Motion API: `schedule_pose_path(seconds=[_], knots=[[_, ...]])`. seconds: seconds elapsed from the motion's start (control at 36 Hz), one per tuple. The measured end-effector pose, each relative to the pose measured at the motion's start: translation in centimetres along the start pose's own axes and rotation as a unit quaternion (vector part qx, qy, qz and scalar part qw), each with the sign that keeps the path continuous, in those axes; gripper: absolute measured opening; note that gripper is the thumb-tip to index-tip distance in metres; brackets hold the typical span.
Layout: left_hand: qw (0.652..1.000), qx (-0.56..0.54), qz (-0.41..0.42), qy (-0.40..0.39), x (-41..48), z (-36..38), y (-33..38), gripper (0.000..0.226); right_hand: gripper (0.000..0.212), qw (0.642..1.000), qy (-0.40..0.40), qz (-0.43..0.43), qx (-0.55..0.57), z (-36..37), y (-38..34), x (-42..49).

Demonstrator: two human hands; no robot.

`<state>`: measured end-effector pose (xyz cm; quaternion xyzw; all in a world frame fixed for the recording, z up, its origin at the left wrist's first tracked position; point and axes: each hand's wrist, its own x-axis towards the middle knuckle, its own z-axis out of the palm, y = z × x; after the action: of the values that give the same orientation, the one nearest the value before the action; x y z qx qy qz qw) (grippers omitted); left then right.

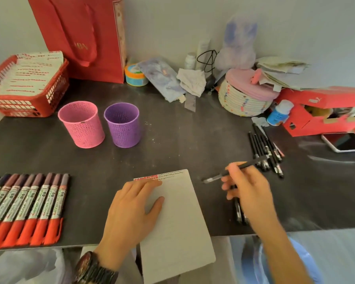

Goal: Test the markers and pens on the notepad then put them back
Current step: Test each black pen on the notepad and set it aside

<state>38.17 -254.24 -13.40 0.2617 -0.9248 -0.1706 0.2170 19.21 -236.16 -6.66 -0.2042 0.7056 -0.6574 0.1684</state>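
A white notepad [178,226] lies at the front edge of the dark desk, overhanging it. My left hand [131,210] rests flat on the pad's left half, fingers straight. To the right of the pad, my right hand [248,191] grips a black pen [215,177] above the desk, its tip pointing left. Two black pens [238,212] lie under that hand. Several more black pens [264,152] lie in a bunch further right. A row of several markers with red caps [27,210] lies at the front left. Behind the pad stand a pink cup [81,125] and a purple cup [122,125].
A red basket [27,107] with papers sits at the back left beside a red bag [80,37]. A woven basket [244,99], a red shoebox [324,111], a small bottle [279,113] and a tablet [344,141] crowd the back right.
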Motion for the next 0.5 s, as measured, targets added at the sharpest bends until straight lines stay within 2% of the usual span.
schedule_pose_path(seconds=[0.08, 0.17, 0.22, 0.33, 0.42, 0.5], knots=[[1.000, -0.002, 0.006, -0.018, 0.0, -0.1, 0.0, 0.039, 0.014, 0.998, 0.015, 0.036, -0.046, -4.7, -0.2, 1.5], [1.000, -0.006, 0.005, -0.022, 0.1, -0.2, 0.1, 0.039, 0.016, 0.986, 0.039, 0.009, -0.161, -9.0, -0.2, 2.4], [1.000, -0.008, 0.001, -0.025, 0.2, -0.1, 0.2, 0.040, 0.014, 0.967, 0.036, 0.011, -0.251, -11.0, -0.1, 2.7], [1.000, -0.008, -0.003, -0.028, 0.1, -0.1, 0.1, 0.040, 0.008, 0.913, -0.027, 0.068, -0.401, -13.3, 1.0, 3.3], [1.000, -0.004, -0.005, -0.031, 0.2, -0.1, 0.0, 0.041, 0.022, 0.892, -0.050, 0.094, -0.439, -13.1, 1.7, 3.1], [0.999, -0.003, -0.009, -0.036, 0.3, -0.1, 0.0, 0.042, 0.038, 0.893, -0.046, 0.092, -0.437, -12.6, 2.2, 2.8]])
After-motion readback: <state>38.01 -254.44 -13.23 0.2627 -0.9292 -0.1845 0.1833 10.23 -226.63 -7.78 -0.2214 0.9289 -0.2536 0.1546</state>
